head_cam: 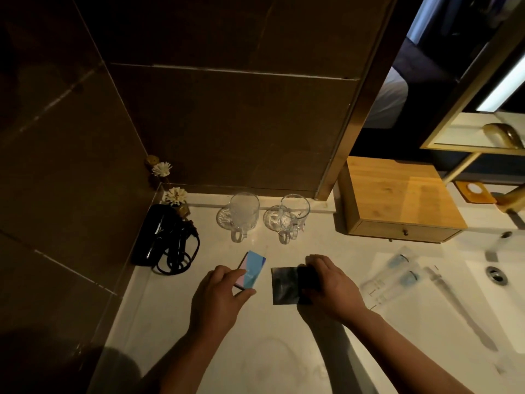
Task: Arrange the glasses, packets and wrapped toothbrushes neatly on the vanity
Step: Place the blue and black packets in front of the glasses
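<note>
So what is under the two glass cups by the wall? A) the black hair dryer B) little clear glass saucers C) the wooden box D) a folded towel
B: each glass cup stands on its own little clear saucer on the vanity, with the hair dryer off to the left and the wooden box to the right.

Left hand [218, 294], right hand [331, 285] — both palm-down

On the vanity [199, 351], 2 glasses [244, 213] stand behind 2 packets [251, 270], wrapped toothbrushes [392, 275] lying to their right.
</note>
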Demonstrator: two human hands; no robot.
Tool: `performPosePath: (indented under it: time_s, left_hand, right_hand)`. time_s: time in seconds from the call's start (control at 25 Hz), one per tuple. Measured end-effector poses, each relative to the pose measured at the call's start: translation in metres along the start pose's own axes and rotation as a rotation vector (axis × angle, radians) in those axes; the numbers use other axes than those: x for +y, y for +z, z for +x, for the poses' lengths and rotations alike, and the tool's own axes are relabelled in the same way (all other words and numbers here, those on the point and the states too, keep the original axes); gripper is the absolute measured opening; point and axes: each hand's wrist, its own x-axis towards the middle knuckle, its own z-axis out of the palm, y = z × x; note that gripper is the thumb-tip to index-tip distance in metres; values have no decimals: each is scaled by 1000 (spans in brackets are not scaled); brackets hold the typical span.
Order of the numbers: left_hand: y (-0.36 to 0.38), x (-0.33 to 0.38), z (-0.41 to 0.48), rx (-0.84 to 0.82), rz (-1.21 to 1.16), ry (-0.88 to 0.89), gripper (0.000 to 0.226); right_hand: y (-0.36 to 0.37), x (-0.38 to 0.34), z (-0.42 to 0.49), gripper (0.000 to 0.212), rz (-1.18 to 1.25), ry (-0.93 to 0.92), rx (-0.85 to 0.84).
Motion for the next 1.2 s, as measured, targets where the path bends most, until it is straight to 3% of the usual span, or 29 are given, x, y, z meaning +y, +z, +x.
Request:
performPosePath:
  time_s: [0.16,0.36,0.48,0.6,0.72,0.84,1.0,1.2]
  left_hand:
    - [8,6,2,34,103,-5,54]
    - [11,2,5,90,43,-32,43]
    - [11,0,6,98,54,-17,39]
    - [11,0,6,93,67,-32,38]
    - [14,3,1,77,76,-13,38]
    - [13,2,2,72,81,-16,39]
    - [13,1,5,88,114,-16,44]
    - [14,5,4,51,156,16,49]
  right_hand:
    - [-1,1,1,55,-102,19,19]
    - [-9,-5,0,30,1,174,81]
    - [-20,-12,0,16,198,194,243]
    - [-20,-18,-5,12,140,96,379]
    - [0,-20,-21,25,-22,-57,205]
    - [7,-24,-21,56,72,17,38]
    - [-3,-6,-20,39,50,-16,137]
    - [10,7,-26,43,4,-1,74]
